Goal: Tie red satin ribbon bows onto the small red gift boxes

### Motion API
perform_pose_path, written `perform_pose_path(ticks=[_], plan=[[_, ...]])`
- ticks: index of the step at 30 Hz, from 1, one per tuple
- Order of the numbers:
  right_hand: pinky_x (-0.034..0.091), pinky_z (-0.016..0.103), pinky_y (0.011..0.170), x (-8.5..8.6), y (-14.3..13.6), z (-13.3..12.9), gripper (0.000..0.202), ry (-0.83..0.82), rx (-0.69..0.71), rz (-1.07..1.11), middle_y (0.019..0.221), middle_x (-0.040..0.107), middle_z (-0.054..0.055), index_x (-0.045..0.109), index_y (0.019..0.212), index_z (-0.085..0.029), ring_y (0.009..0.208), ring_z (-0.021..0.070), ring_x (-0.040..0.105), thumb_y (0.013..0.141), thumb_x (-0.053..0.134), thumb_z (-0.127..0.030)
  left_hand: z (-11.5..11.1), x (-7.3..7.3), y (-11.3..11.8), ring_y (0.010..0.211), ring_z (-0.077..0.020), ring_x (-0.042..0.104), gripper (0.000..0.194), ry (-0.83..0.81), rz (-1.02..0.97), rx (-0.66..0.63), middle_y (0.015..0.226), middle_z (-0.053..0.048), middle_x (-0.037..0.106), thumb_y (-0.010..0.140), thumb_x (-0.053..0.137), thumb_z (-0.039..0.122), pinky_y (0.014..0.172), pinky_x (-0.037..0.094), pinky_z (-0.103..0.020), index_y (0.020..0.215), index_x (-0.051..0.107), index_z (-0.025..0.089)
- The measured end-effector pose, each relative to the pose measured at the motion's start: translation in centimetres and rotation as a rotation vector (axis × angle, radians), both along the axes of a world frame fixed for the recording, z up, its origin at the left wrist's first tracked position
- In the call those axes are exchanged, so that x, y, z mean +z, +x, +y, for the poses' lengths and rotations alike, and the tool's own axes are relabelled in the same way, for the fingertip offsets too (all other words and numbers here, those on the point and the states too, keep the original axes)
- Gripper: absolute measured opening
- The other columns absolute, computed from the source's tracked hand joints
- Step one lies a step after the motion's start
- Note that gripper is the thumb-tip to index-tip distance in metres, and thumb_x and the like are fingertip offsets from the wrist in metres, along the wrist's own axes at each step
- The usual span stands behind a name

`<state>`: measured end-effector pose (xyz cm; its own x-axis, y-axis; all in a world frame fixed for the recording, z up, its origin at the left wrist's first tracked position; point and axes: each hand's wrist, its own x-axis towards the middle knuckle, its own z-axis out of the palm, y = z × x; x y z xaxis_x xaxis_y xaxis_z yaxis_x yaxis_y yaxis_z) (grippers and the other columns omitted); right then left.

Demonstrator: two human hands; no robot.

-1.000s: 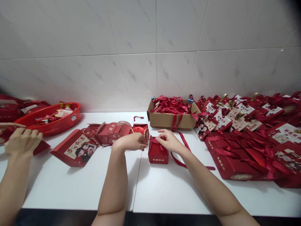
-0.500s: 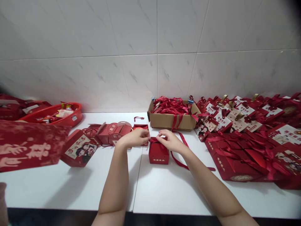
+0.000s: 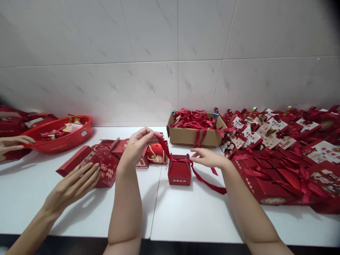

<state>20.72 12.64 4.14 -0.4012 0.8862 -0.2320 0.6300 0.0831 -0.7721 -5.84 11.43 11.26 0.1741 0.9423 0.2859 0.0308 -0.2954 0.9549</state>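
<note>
Red gabled box (image 3: 179, 174), left hand (image 3: 138, 142) pinching satin ribbon (image 3: 165, 146) (ten o'clock), right hand (image 3: 206, 157) splayed at two, tabletop (image 3: 183, 217) edge at six

Head-worn view, forward and down

Small red box (image 3: 179, 172): gold Chinese characters (image 3: 181, 181) along front, too small to read.

Small red box (image 3: 179, 174) upright; red ribbon (image 3: 180, 160) across
</note>
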Motion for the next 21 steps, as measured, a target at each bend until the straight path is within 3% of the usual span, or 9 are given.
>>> perform_pose_path(ticks=[4, 6, 11, 16, 21], plan=[[0.048, 0.030, 0.078, 0.1, -0.3, -0.1, 0.087, -0.051, 0.068, -0.036, 0.108, 0.065, 0.011, 0.042, 0.130, -0.021, 0.094, 0.0244, 0.062, 0.056, 0.080, -0.042, -0.4, 0.5, -0.2, 0.088, -0.0222, 0.067, 0.017, 0.005, -0.134, -0.025, 0.087, -0.006, 0.071, 0.080, 0.059, 0.032, 0.087, 0.050, -0.041, 0.076, 0.053, 0.016], [0.047, 0.028, 0.073, -0.1, -0.5, -0.1, 0.092, -0.044, 0.069, -0.059, 0.103, 0.067, 0.008, 0.036, 0.133, -0.022, 0.089, 0.0219, 0.063, 0.054, 0.081, -0.038, -0.6, 0.6, -0.5, 0.087, -0.0229, 0.067, 0.017, 0.013, -0.192, -0.067, 0.084, -0.006, 0.071, 0.080, 0.060, 0.031, 0.086, 0.051, -0.042, 0.076, 0.054, 0.016], [0.045, 0.024, 0.066, -0.6, -0.4, 0.4, 0.064, -0.033, 0.080, -0.064, 0.092, 0.070, 0.003, 0.041, 0.123, -0.020, 0.079, 0.0168, 0.063, 0.067, 0.069, -0.032, -0.5, 0.4, -1.4, 0.082, -0.0225, 0.067, 0.012, 0.064, -0.329, -0.096, 0.079, -0.006, 0.069, 0.079, 0.060, 0.026, 0.083, 0.051, -0.041, 0.076, 0.057, 0.015], [0.043, 0.024, 0.061, -0.7, -0.5, 0.6, 0.036, 0.023, 0.165, -0.176, 0.089, 0.069, 0.004, 0.059, 0.091, -0.017, 0.077, 0.0181, 0.062, 0.064, 0.070, -0.038, -0.4, 0.4, -1.7, 0.078, -0.0183, 0.066, 0.010, 0.094, -0.375, -0.078, 0.078, -0.004, 0.068, 0.081, 0.058, 0.025, 0.079, 0.052, -0.036, 0.077, 0.058, 0.016], [0.038, 0.023, 0.054, -0.9, -0.8, 0.8, 0.022, 0.078, 0.247, -0.249, 0.072, 0.063, 0.001, 0.060, 0.071, -0.017, 0.065, 0.0142, 0.056, 0.069, 0.064, -0.039, -0.5, 0.5, -1.7, 0.078, -0.0176, 0.066, 0.009, 0.126, -0.378, -0.051, 0.077, -0.003, 0.067, 0.082, 0.059, 0.025, 0.080, 0.052, -0.036, 0.078, 0.057, 0.017]])
